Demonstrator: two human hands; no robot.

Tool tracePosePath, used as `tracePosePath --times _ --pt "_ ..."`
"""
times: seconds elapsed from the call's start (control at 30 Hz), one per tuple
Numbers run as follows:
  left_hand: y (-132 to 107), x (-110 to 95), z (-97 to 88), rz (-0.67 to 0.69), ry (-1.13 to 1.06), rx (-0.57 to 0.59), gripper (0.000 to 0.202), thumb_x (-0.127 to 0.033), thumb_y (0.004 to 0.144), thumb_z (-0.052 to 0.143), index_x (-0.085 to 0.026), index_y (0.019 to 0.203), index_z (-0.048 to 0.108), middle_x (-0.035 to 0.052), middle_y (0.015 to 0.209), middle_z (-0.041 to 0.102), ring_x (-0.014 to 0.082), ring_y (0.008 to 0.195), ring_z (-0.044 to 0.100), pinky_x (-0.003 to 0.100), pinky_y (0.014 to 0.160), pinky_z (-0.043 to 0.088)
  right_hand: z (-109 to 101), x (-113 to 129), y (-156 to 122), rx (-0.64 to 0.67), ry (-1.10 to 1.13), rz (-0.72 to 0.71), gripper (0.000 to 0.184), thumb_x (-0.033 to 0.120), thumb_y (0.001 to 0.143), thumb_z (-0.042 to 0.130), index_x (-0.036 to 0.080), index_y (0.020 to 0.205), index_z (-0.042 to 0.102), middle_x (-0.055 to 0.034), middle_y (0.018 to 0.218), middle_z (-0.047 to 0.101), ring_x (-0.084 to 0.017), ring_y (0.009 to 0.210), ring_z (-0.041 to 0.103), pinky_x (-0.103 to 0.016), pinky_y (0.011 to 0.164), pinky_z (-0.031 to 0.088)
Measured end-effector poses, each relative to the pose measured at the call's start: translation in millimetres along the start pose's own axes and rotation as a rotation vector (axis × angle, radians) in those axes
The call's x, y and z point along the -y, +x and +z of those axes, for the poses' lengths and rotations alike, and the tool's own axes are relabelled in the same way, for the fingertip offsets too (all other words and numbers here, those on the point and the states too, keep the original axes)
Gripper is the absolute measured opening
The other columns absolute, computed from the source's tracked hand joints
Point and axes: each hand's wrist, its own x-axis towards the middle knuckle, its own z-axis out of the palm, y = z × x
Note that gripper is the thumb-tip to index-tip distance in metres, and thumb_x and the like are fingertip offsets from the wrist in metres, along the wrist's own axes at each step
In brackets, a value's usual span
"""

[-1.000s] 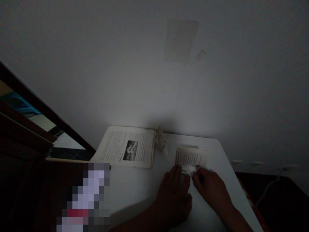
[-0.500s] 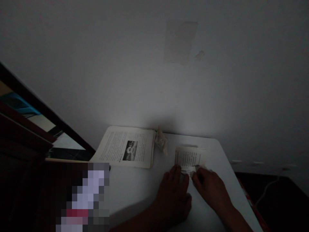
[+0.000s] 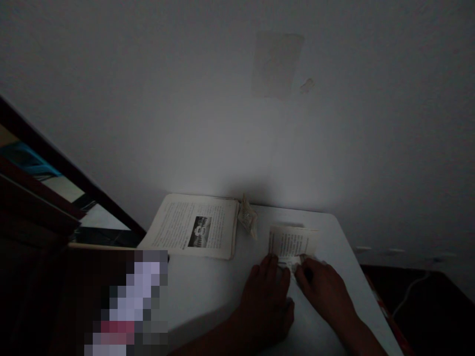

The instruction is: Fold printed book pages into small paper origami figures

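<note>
A small printed sheet of paper lies folded on the white table. My left hand rests over its lower left part, fingers stretched out and fingertips pressing on the edge. On the right, my right hand pinches the sheet's lower edge between thumb and fingers. A lighter folded bit shows between the two hands; the rest of that edge is hidden under the fingers. Behind them stands a folded paper piece with pointed ends, apart from both hands.
A stack of printed pages with a dark picture lies at the table's back left. The white table meets a pale wall. A dark-framed mirror leans at left. A pale cable hangs beyond the table's right edge.
Almost nothing differs. My right hand's fingertips have shifted very slightly on the paper's lower edge, while my left hand stays in place.
</note>
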Motion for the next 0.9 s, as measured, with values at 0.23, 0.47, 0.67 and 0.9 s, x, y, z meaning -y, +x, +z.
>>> tracePosePath --times 0.23,0.47,0.67,0.9 --pt "1.5 0.5 -0.8 -0.004 -0.016 0.009 0.053 -0.043 0.085 0.041 -0.019 0.132 0.037 0.0167 0.142 0.032 0.0322 0.131 0.026 0.05 0.099 0.032 1.5 -0.8 -0.1 0.005 0.006 0.008 0.026 0.031 0.087 0.042 0.021 0.066 0.054 -0.0021 0.063 0.063 -0.02 0.061 0.059 -0.029 0.06 0.033" --pt "-0.4 0.3 1.7 0.005 -0.015 -0.011 0.053 -0.043 0.085 0.042 -0.018 0.132 0.037 0.0175 0.141 0.032 0.0328 0.13 0.026 0.052 0.098 0.032 -1.7 0.0 -0.5 0.002 0.019 0.01 0.026 0.031 0.086 0.043 0.021 0.065 0.054 -0.0015 0.063 0.063 -0.019 0.06 0.058 -0.028 0.059 0.033" --pt "0.1 1.4 2.9 0.002 -0.021 -0.006 0.054 -0.043 0.084 0.043 -0.018 0.131 0.037 0.0171 0.141 0.032 0.0328 0.13 0.026 0.051 0.098 0.032 -1.1 -0.1 -1.8 -0.003 0.035 0.018 0.026 0.031 0.086 0.042 0.022 0.065 0.054 -0.0021 0.063 0.063 -0.02 0.062 0.059 -0.028 0.06 0.034" --pt "2.2 1.1 0.8 -0.013 -0.039 0.001 0.054 -0.043 0.082 0.045 -0.019 0.131 0.038 0.0163 0.141 0.032 0.0326 0.13 0.026 0.051 0.098 0.032 1.4 -1.8 -0.6 0.002 0.029 0.027 0.027 0.033 0.086 0.042 0.021 0.066 0.054 -0.0025 0.063 0.063 -0.02 0.062 0.059 -0.029 0.061 0.035"
